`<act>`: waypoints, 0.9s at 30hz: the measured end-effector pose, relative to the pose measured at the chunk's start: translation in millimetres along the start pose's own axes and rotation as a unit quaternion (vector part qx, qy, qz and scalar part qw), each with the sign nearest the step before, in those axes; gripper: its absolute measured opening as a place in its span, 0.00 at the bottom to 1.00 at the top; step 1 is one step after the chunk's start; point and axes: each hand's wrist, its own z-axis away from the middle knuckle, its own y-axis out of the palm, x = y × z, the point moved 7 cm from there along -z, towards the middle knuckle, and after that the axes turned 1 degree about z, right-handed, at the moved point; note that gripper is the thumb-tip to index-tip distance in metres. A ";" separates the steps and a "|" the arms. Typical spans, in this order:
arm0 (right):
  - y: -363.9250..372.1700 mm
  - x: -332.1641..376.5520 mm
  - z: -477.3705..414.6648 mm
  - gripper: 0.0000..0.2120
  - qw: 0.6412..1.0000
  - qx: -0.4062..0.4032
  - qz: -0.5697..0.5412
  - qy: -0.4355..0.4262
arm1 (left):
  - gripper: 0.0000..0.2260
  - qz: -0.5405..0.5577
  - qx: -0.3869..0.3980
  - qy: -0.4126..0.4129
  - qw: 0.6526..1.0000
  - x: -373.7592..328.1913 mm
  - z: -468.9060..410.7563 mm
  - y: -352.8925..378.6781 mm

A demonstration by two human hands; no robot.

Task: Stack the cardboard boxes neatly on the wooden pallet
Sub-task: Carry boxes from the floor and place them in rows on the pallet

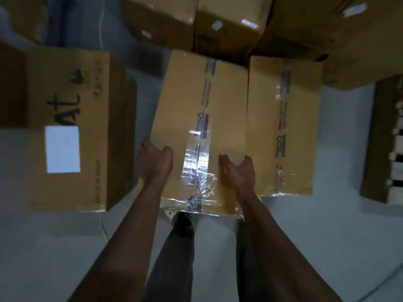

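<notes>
taped cardboard box [200, 118], just beside a matching box [283, 127] above the grey floor [65, 247], gripped at its near side edges by left hand [156, 159] and right hand [238, 168], thumbs on top; probably stiff and weighty, slick on the tape [196, 168], best held on bare cardboard.

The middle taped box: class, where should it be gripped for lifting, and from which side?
Take the middle box by its two long side edges at the near end, reaching from above, where the left hand and right hand sit. The neighbouring box crowds the right side; stacked boxes block the far end.
</notes>
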 end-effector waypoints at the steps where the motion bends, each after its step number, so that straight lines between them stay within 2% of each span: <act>1: -18.6 10.8 27.1 0.53 1.000 0.003 0.005 0.010 | 0.30 -0.030 -0.013 0.008 0.999 -17.5 19.0 -27.6; 7: -124.7 38.7 192.0 0.45 0.997 0.041 0.023 0.059 | 0.27 -0.123 -0.020 0.049 0.991 -85.7 147.7 -172.5; 10: -166.0 27.9 259.6 0.47 0.996 0.046 -0.042 0.068 | 0.24 -0.157 -0.022 0.099 0.982 -109.6 208.9 -218.4; 13: -209.8 1.6 307.5 0.49 0.990 0.044 -0.103 0.080 | 0.24 -0.178 -0.025 0.159 0.971 -135.1 277.1 -235.3; 18: -283.2 -73.6 352.2 0.57 0.970 0.049 -0.208 0.117 | 0.34 -0.290 -0.023 0.268 0.919 -188.9 411.4 -204.5; 22: -337.9 -150.8 375.0 0.55 0.920 0.078 -0.344 0.173 | 0.35 -0.375 -0.022 0.371 0.849 -236.8 542.4 -141.3; 23: -353.4 -165.3 382.9 0.52 0.904 0.089 -0.377 0.180 | 0.35 -0.394 -0.019 0.396 0.829 -246.0 575.9 -122.6; 26: -396.8 -203.2 400.9 0.34 0.854 0.121 -0.470 0.186 | 0.30 -0.442 -0.014 0.462 0.769 -265.3 670.8 -69.3; 27: -410.5 -214.3 405.9 0.32 0.832 0.130 -0.504 0.192 | 0.28 -0.453 -0.015 0.482 0.749 -269.1 699.9 -51.8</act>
